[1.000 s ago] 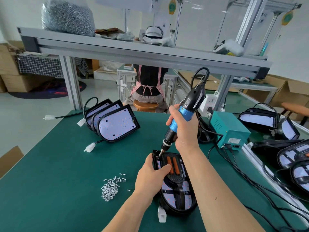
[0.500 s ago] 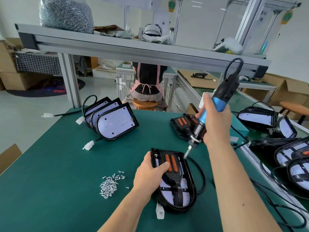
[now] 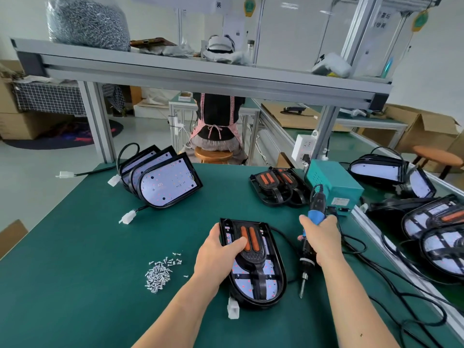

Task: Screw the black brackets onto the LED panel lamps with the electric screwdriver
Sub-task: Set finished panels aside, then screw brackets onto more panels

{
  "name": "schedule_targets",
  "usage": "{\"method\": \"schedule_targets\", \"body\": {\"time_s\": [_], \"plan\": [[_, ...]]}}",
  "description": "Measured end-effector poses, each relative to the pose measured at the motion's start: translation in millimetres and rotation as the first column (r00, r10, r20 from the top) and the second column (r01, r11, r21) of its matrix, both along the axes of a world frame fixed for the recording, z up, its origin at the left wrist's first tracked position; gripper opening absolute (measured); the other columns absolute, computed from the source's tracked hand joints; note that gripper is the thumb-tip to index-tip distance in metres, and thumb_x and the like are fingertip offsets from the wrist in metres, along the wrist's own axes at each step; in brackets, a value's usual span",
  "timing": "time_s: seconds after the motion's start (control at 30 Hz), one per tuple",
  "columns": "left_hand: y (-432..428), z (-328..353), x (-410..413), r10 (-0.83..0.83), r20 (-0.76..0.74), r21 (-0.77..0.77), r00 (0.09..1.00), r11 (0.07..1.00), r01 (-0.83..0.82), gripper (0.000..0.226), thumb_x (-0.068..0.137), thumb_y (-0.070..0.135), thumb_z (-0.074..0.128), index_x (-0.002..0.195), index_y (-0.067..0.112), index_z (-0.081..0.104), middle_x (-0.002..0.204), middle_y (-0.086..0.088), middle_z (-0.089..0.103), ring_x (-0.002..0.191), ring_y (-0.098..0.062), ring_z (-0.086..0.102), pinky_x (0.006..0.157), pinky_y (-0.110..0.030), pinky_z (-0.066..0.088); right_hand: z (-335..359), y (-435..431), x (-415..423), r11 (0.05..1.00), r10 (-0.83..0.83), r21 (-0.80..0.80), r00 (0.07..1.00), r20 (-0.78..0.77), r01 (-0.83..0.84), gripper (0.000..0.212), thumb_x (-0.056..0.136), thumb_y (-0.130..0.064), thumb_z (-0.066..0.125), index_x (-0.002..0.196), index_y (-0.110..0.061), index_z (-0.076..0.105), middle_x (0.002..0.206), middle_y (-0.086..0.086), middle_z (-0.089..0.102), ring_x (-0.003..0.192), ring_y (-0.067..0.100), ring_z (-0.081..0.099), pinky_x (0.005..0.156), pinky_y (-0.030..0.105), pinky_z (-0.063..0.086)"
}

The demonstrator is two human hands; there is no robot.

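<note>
Fingers of the left hand [image 3: 216,256] curl round the LED lamp [image 3: 275,268] on the bench [image 3: 88,247], thumb across its black bracket [image 3: 258,280]; right hand [image 3: 324,239] fingers grip the electric screwdriver [image 3: 317,204] just beside it.

Black-bracketed lamp [image 3: 253,264] flat beside upright screwdriver [image 3: 310,244]

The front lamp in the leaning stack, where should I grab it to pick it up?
Take the front lamp by the black rim along its top edge, coming from above. It stands tilted on its side, white LED face toward you, with more lamps leaning close behind, so the top rim is the free part. Mind its white plug trailing on the table.
</note>
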State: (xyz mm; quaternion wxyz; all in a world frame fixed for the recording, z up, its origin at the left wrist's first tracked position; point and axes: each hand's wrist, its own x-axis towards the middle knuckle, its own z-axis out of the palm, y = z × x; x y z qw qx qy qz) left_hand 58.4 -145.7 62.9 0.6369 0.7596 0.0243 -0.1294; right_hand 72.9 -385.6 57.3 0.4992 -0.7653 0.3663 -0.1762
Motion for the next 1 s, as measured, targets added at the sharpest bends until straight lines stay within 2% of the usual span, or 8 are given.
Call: {"method": "schedule_targets", "body": {"time_s": [0.13, 0.27, 0.4, 0.57, 0.7, 0.77, 0.9, 1.0], "plan": [[0.6, -2.5, 0.4, -0.003, 0.012, -0.013, 1.0, 1.0, 0.004, 0.032, 0.069, 0.044, 0.068, 0.101, 0.045, 0.06, 0.097, 0.016, 0.075, 0.099, -0.016, 0.07, 0.096, -0.044, 0.053, -1.4, -0.3, -7.5, 0.925, 0.011, -0.361, 0.959, -0.282, -0.116, 0.042, 0.087, -0.032, 0.068, 0.109, -0.014, 0.037, 0.087, 0.004, 0.052, 0.08, 0.032, 0.056, 0.067, 0.037, 0.043], [1.4, -7.1, 2.1, 0.003, 0.033, -0.009, 0.999, 1.0, -0.002, 0.025, 0.081, 0.036, 0.072, 0.103, 0.044, 0.063, 0.095, 0.017, 0.076, 0.098, -0.015, 0.071, 0.096, -0.044, 0.053, -4.0, 5.6, -12.2, 0.914, 0.018, -0.388, 0.967, -0.253, -0.118, 0.047, 0.089, -0.034, 0.069, 0.119, -0.012, 0.04, 0.101, 0.007, 0.053, 0.085, 0.03, 0.055, 0.069, 0.037, 0.043], [1.7, -5.7, 2.7, 0.007, 0.046, 0.018, 0.999, 1.0, -0.008, 0.025, 0.074, 0.044, 0.071, 0.098, 0.048, 0.063, 0.101, 0.013, 0.074, 0.097, -0.015, 0.07, 0.095, -0.043, 0.053, -7.5, 15.9, -20.9, 0.865, 0.023, -0.477, 0.963, -0.268, -0.153, 0.06, 0.088, -0.038, 0.073, 0.131, -0.008, 0.044, 0.12, 0.013, 0.046, 0.108, 0.033, 0.049, 0.081, 0.04, 0.047], [2.2, -11.2, 5.8, 0.013, 0.065, 0.006, 0.998, 1.0, -0.014, 0.021, 0.084, 0.033, 0.074, 0.1, 0.043, 0.065, 0.091, 0.018, 0.076, 0.094, -0.013, 0.072, 0.094, -0.043, 0.055, -7.4, 51.0, -33.1, 0.645, 0.164, -0.73, 0.974, -0.157, -0.226, 0.042, 0.095, -0.021, 0.065, 0.133, -0.007, 0.056, 0.129, 0.01, 0.053, 0.12, 0.029, 0.046, 0.1, 0.037, 0.042], [2.0, -15.1, 7.3, 0.027, 0.081, 0.001, 0.996, 1.0, -0.027, 0.02, 0.083, 0.033, 0.074, 0.099, 0.041, 0.067, 0.089, 0.019, 0.075, 0.092, -0.012, 0.072, 0.092, -0.041, 0.056, -9.4, 71.8, -39.3, 0.653, 0.268, -0.645, 0.918, -0.293, -0.397, 0.027, 0.107, -0.019, 0.032, 0.117, -0.013, 0.057, 0.107, 0.005, 0.066, 0.105, 0.029, 0.061, 0.077, 0.037, 0.038], [1.5, -16.6, 7.4, 0.038, 0.09, 0.016, 0.995, 0.999, -0.04, 0.018, 0.083, 0.035, 0.074, 0.095, 0.044, 0.065, 0.085, 0.023, 0.074, 0.09, -0.009, 0.071, 0.09, -0.039, 0.056, -1.1, 72.8, -39.8, 0.694, 0.287, -0.572, 0.897, -0.337, -0.437, 0.036, 0.109, -0.033, 0.028, 0.118, -0.013, 0.057, 0.11, 0.007, 0.066, 0.109, 0.03, 0.061, 0.081, 0.037, 0.04], [-0.3, -19.8, 6.0, 0.075, 0.107, 0.027, 0.991, 0.997, -0.078, 0.021, 0.081, 0.038, 0.075, 0.098, 0.042, 0.064, 0.083, 0.024, 0.073, 0.087, -0.006, 0.07, 0.082, -0.032, 0.056, 9.3, 93.1, -39.5, 0.842, 0.443, -0.234, 0.871, -0.214, -0.486, 0.036, 0.105, -0.044, 0.04, 0.118, -0.017, 0.059, 0.114, 0.001, 0.065, 0.108, 0.023, 0.059, 0.095, 0.038, 0.045], [-1.1, -19.7, 6.6, 0.118, 0.087, 0.027, 0.989, 0.992, -0.12, 0.029, 0.079, 0.04, 0.077, 0.102, 0.04, 0.06, 0.087, 0.017, 0.072, 0.087, -0.006, 0.069, 0.08, -0.032, 0.055, 3.8, 97.6, -40.4, 0.91, 0.41, -0.046, 0.911, -0.055, -0.412, 0.022, 0.1, -0.038, 0.053, 0.107, -0.021, 0.064, 0.105, -0.006, 0.067, 0.102, 0.016, 0.062, 0.096, 0.036, 0.049]]}}
